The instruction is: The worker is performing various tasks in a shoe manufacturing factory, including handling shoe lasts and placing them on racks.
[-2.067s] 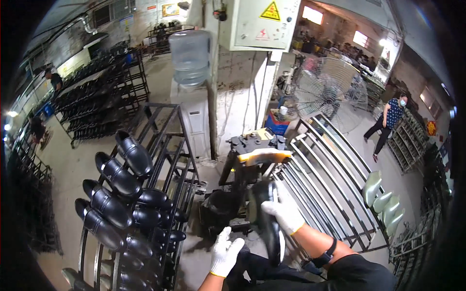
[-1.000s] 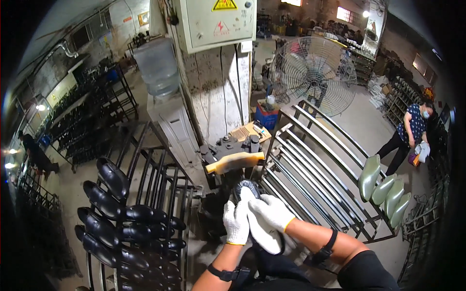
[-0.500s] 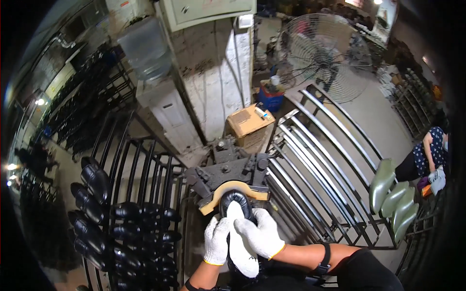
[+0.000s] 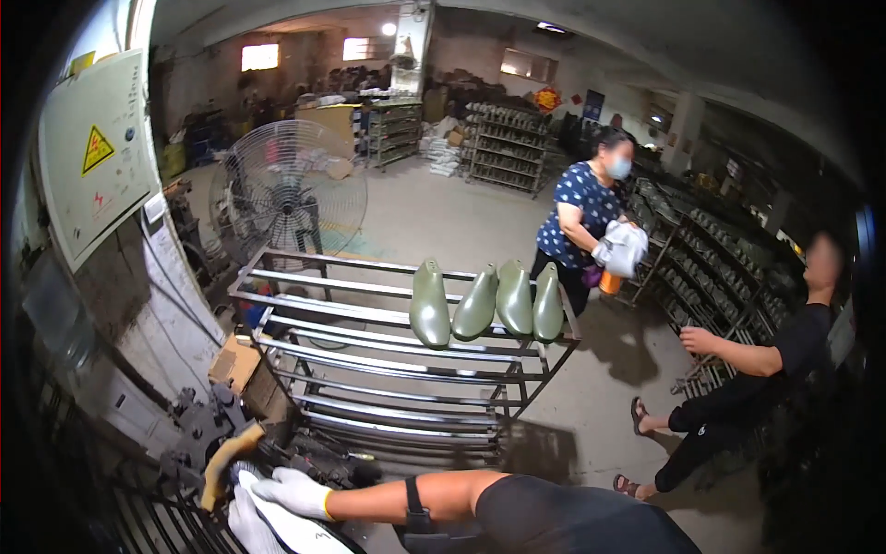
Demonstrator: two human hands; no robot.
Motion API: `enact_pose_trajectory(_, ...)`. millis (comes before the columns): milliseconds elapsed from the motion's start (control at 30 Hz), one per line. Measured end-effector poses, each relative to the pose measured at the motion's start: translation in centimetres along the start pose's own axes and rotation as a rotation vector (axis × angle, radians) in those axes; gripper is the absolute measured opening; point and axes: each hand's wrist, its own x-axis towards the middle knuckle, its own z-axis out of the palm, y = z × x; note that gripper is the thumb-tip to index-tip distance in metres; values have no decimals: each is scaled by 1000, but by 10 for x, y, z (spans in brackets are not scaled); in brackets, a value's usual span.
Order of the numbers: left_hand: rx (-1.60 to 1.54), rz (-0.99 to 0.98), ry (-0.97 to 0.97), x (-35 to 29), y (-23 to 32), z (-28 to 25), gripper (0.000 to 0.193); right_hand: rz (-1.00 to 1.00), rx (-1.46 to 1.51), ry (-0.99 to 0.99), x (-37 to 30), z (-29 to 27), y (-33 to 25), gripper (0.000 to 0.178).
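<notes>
1. Step in hand, judged: presenting a shoe [image 4: 297, 529] toe-first to the yellow curved pad [image 4: 227, 463] of a dark machine [image 4: 196, 427].
2. Shoe sat at the lower left of view, white sole up, toe just beside the pad; contact could not be told. Heel end ran out past the lower edge.
3. Next move, judged: called for the toe lined up square with the pad's curve, both hands steadying the sides, fingers clear of the pad.
4. Right hand [image 4: 295, 492], white knit glove: closed on the shoe's right side, thumb side over the sole edge, wrist nearly straight. Forearm lay almost level along the lower edge, black strap [image 4: 417, 504] around it.
5. Left hand [image 4: 249, 523], same glove: pressed against the shoe's left side, gripping it opposite the right. Fingertips underneath hidden; left forearm out of frame.
6. Beyond the hands: metal rack [image 4: 388, 369] bearing four green shoe lasts [image 4: 475, 305] at its right end; cardboard box [image 4: 233, 362] near the machine; wire-guarded fan [image 4: 291, 189] behind the rack.
7. Others: a person in a dotted top [image 4: 583, 214] held a pale bundle [image 4: 622, 247]; another person in dark clothes [image 4: 752, 369] was at far right. Neither touched the shoe.
</notes>
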Motion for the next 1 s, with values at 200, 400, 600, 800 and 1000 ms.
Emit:
enact_pose_trajectory(200, 60, 253, 294, -47, 13, 42, 28, -604, -413, 33, 0, -78, 7, 27)
enact_pose_trajectory(400, 185, 297, 395, -39, 37, 57, 52, 81, 795, -185, 39, -68, 0, 23)
enact_pose_trajectory(600, 310, 352, 507, -5, 28, 51, 44, 107, 742, -210, 81, -53, -13, 27)
enact_pose_trajectory(800, -185, 2, 496, 7, 5, 38, 35, 95, 309, -213, 73, -50, -54, 44)
enact_pose_trajectory(1000, -794, -274, 317, 27, -9, 31, 25, 76, -144, -14, 65, -42, -72, 63)
